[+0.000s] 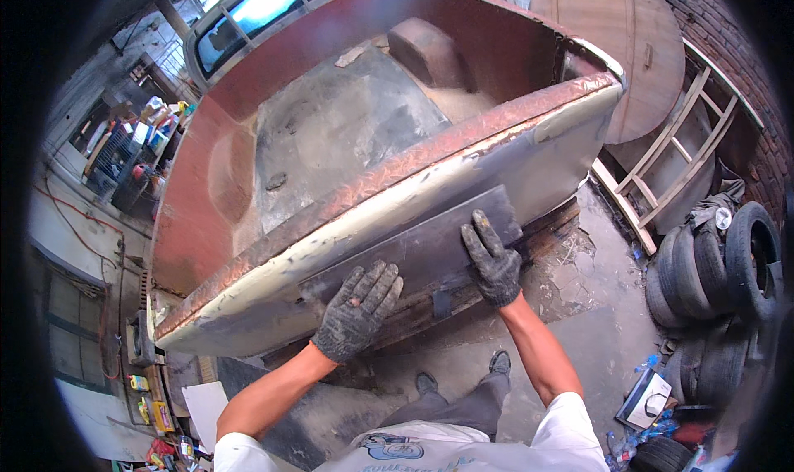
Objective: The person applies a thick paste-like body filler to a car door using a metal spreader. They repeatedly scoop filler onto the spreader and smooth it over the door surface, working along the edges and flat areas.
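Note:
Both my hands wear dark, worn work gloves. My left hand (358,311) lies against the lower left part of a long dark flat panel (413,242), its fingers stretched out. Farther right, my right hand (494,261) presses on the panel's right end with fingers extended and slightly apart. The panel rests flat along the outer face of a pickup truck's tailgate (571,129), which is patched in cream and grey. Rough, rusty red metal shows along the tailgate's top edge. A small dark tab (442,303) hangs below the panel, between my hands.
Behind the tailgate is the reddish truck bed (186,224) with a grey mat (339,129). Stacked tyres (695,265) and a wooden ladder-like frame (674,158) stand at right. Shelves of clutter (141,153) and bottles (139,383) are at left. My shoes (426,383) are on the floor below.

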The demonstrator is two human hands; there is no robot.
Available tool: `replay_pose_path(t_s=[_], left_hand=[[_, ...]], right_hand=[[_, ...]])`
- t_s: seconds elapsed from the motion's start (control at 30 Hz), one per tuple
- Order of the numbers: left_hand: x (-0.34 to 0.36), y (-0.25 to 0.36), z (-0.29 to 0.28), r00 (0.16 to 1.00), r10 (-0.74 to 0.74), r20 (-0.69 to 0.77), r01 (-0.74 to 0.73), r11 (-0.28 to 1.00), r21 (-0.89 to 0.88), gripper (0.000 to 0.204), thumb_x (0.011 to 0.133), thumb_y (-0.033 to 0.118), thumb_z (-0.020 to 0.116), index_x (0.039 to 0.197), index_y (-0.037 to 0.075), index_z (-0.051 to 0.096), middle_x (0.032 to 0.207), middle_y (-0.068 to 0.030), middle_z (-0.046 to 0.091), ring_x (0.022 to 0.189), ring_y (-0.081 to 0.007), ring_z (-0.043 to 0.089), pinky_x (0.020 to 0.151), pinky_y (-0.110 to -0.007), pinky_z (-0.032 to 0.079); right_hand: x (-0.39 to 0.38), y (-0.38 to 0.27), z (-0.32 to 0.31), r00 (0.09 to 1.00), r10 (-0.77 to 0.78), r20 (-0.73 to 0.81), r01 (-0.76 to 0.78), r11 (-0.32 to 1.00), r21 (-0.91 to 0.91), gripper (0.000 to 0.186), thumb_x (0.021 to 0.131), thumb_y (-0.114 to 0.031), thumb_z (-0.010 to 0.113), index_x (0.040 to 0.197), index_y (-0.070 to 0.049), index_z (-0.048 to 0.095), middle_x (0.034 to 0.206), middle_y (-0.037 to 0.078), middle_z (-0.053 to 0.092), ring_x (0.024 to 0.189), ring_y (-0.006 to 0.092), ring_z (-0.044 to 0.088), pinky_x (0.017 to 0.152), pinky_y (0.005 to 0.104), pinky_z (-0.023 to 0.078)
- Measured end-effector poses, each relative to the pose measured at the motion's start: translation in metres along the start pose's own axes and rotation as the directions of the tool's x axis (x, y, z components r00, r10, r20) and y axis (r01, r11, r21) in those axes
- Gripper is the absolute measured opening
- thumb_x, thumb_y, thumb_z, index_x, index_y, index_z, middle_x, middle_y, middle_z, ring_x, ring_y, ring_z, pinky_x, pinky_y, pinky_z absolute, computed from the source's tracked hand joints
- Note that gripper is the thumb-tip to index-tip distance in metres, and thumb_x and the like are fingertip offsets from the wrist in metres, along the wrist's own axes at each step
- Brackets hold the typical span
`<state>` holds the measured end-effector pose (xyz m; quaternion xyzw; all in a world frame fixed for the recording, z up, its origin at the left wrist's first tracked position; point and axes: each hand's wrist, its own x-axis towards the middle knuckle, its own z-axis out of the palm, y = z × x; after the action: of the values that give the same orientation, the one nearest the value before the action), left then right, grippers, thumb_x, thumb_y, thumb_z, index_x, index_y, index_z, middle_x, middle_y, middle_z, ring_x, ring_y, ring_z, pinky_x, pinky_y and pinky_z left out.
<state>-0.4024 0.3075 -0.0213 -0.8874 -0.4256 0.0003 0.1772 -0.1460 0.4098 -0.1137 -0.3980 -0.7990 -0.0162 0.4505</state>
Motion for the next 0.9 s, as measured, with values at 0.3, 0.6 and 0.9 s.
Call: replay_pose_path(t_s=[0.3,0.6,0.9], left_hand=[[0.002,-0.023,-0.001,0.997,-0.075,-0.016,0.077,0.977,0.197,0.054,0.085,0.017,0.046,0.139,0.017,0.045,0.146,-0.0073,0.039,0.136,-0.0264,0.035,0.113,-0.046,0.025],[-0.002,-0.020,0.034,1.000,-0.008,0.027,-0.002,0.942,0.335,0.059,0.086,0.018,0.045,0.144,0.015,0.037,0.151,-0.0044,0.030,0.140,-0.0233,0.028,0.116,-0.044,0.019],[-0.003,0.001,-0.036,0.999,-0.017,-0.035,0.016,1.000,-0.006,0.053,0.081,0.018,0.049,0.135,0.014,0.047,0.142,-0.0133,0.043,0.132,-0.0310,0.040,0.110,-0.049,0.028]], right_hand=[[0.032,0.006,0.030,0.946,-0.121,-0.301,0.124,0.992,-0.012,0.058,0.072,0.004,0.058,0.126,-0.016,0.060,0.137,0.017,0.049,0.078,0.0273,0.068,0.053,0.0316,0.051],[0.000,0.014,0.071,0.976,0.029,-0.216,-0.020,0.999,0.044,0.067,0.066,0.009,0.059,0.129,-0.015,0.057,0.138,0.022,0.046,0.091,0.0385,0.066,0.069,0.0398,0.056],[0.022,-0.014,-0.026,0.981,-0.096,-0.167,0.092,0.995,-0.030,0.057,0.072,-0.003,0.060,0.127,-0.017,0.058,0.138,0.013,0.049,0.066,0.0255,0.066,0.052,0.0323,0.051]])
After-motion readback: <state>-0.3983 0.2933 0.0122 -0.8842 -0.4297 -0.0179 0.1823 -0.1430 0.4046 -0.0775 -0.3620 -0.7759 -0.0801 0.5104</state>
